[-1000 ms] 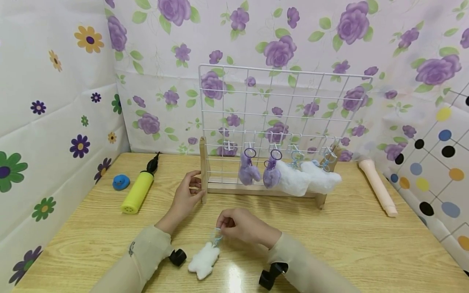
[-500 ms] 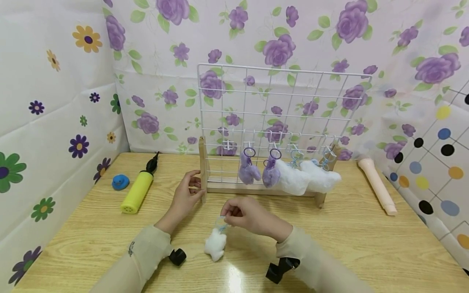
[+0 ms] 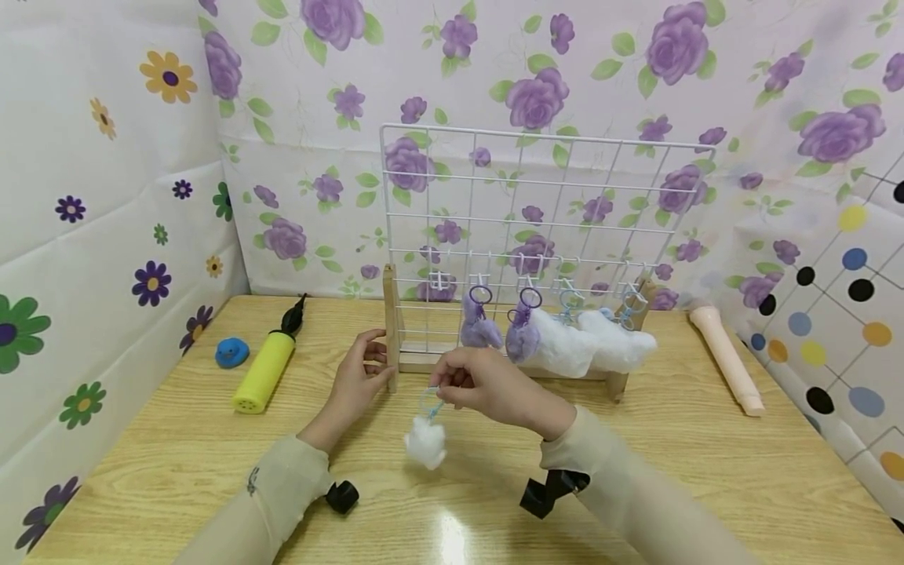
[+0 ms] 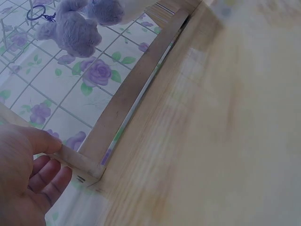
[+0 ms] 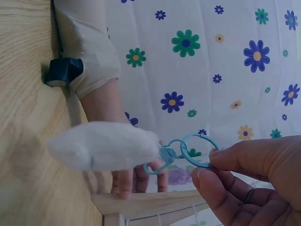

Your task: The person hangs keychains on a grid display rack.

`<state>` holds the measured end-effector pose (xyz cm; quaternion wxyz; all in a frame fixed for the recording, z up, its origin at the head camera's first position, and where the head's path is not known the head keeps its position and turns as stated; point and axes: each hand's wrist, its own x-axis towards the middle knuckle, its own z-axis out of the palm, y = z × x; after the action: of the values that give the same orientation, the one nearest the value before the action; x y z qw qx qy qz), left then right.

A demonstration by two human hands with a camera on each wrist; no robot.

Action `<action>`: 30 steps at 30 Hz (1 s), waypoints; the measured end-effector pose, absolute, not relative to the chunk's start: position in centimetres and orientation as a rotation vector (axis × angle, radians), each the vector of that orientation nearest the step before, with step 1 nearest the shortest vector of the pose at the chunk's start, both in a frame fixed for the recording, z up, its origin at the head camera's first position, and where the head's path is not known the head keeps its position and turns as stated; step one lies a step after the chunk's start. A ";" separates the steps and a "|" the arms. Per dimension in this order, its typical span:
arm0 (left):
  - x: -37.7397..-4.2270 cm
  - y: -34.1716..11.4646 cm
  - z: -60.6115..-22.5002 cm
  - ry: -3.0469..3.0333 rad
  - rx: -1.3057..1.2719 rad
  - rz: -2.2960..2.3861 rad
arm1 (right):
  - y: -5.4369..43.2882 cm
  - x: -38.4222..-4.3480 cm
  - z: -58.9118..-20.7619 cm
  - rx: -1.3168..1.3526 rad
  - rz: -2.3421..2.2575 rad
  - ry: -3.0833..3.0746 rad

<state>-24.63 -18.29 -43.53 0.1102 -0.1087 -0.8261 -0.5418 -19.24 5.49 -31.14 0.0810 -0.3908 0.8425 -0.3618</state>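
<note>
My right hand [image 3: 487, 384] pinches the light-blue ring [image 5: 195, 150] of a white plush keychain [image 3: 427, 443] between thumb and index finger. The plush dangles below by a blue clasp [image 5: 167, 154], raised over the table. At the left end of a white wire grid rack [image 3: 452, 213], my left hand [image 3: 360, 373] holds the wooden post [image 3: 392, 329] with thumb and fingers. On the rack's hooks hang purple plush keychains [image 3: 523, 337] and white plush keychains [image 3: 617, 341]. One hook [image 3: 439, 280] at the left carries nothing.
A yellow hand pump [image 3: 264, 373] with a black nozzle and a small blue rubber duck [image 3: 231, 352] stand left of the rack. To its right lies a pale pink tube [image 3: 727, 361]. Floral sheets [image 3: 318, 110] border the wooden table [image 3: 671, 463] at the back and sides.
My right hand has lifted the white plush keychain off the table and carried it forward toward the rack. My left hand has stayed at the post.
</note>
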 end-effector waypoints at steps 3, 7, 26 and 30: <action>-24.6 -18.3 -43.6 -2.428 -0.327 -1.590 | 5.5 -19.6 -30.3 -1.161 -1.057 2.552; -24.7 -18.4 -43.7 -2.428 -0.331 -1.588 | 5.5 -20.3 -29.1 -1.135 -1.018 2.615; -24.8 -18.5 -43.7 -2.412 -0.342 -1.607 | 5.8 -23.3 -24.8 -1.048 -0.977 2.770; -24.8 -18.4 -43.7 -2.414 -0.343 -1.597 | 5.6 -24.0 -24.3 -1.044 -0.965 2.796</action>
<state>-24.78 -18.41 -43.72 0.1130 -0.1169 -0.8229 -0.5444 -24.01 5.61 -24.32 0.0025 -0.3328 0.8914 -0.3077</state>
